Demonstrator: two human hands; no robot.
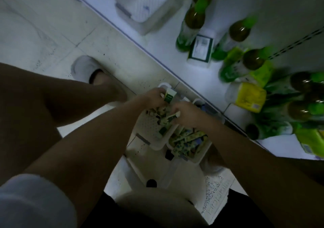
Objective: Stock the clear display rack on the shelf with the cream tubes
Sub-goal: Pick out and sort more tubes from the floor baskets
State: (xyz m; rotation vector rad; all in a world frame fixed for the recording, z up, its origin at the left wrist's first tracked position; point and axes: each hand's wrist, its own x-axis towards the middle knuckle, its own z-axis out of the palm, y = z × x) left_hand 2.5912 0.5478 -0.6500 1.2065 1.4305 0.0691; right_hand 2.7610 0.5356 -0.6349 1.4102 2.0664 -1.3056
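Two white baskets stand on the floor below me. The left basket [149, 122] and the right basket [201, 155] both hold several green and white cream tubes [185, 141]. My left hand [152, 96] grips a green and white cream tube [169, 95] above the left basket's far end. Over the gap between the baskets, my right hand [187, 113] pinches another cream tube [173, 116]. I cannot make out the clear display rack in this dim, blurred view.
A white shelf [157, 40] runs diagonally at the upper right. On it stand an empty white basket [147, 5], several green bottles [192, 22], a green and white box [200, 48] and yellow packs [250, 96]. My knee and a white slipper [84, 68] are at the left.
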